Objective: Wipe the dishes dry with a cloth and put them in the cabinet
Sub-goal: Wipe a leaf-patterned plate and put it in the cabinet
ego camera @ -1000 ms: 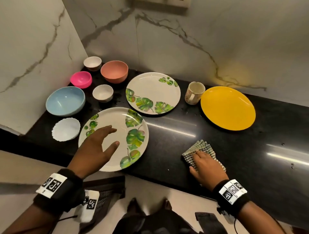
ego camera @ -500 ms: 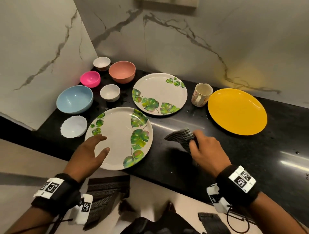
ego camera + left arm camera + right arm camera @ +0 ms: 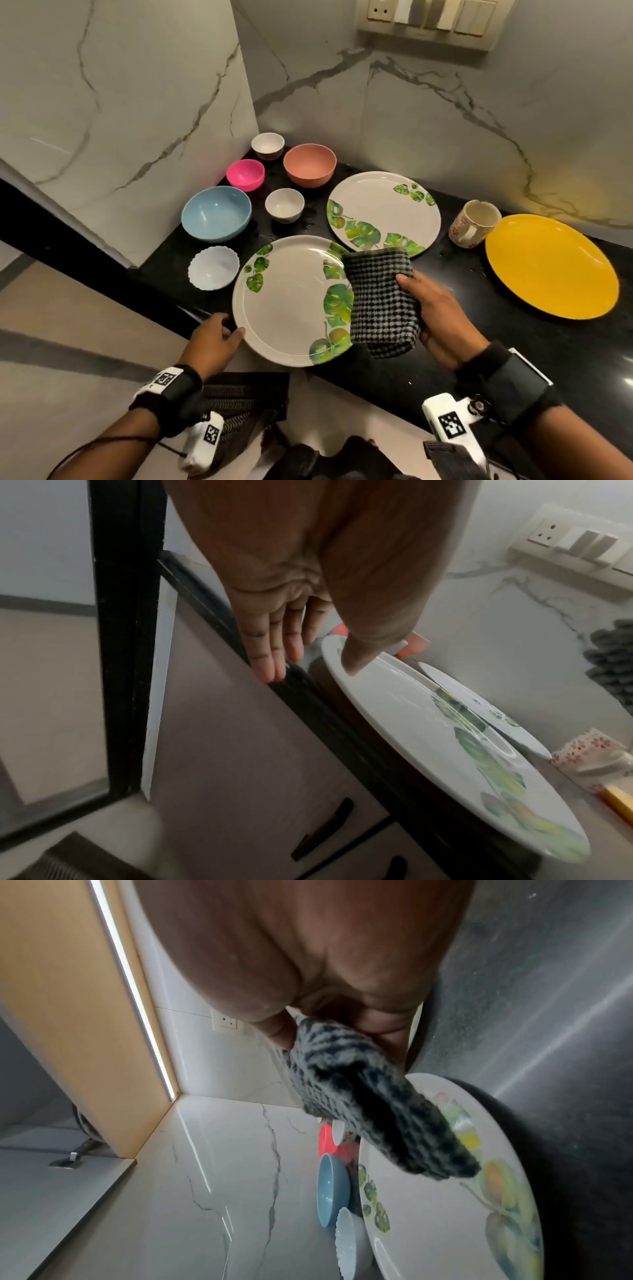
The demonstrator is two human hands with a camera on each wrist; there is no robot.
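Our left hand (image 3: pixel 210 342) lies with fingers straight along the counter's (image 3: pixel 479 342) front edge, thumb on the rim of the leaf plate (image 3: pixel 291 308) (which overhangs that edge). Our right hand (image 3: pixel 442 318) grips the checked cloth (image 3: pixel 380 301) over the plate's right rim.

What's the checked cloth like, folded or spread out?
Folded. The checked cloth is a thick, doubled pad held in the right hand, overlapping the near leaf plate.

A black worktop (image 3: pixel 520 346) ran along grey-veined marble walls (image 3: pixel 445 120) that met in a corner. A switch panel (image 3: pixel 428 20) sat high on the back wall, and a dark striped mat (image 3: pixel 239 397) lay on the floor (image 3: pixel 68 342).
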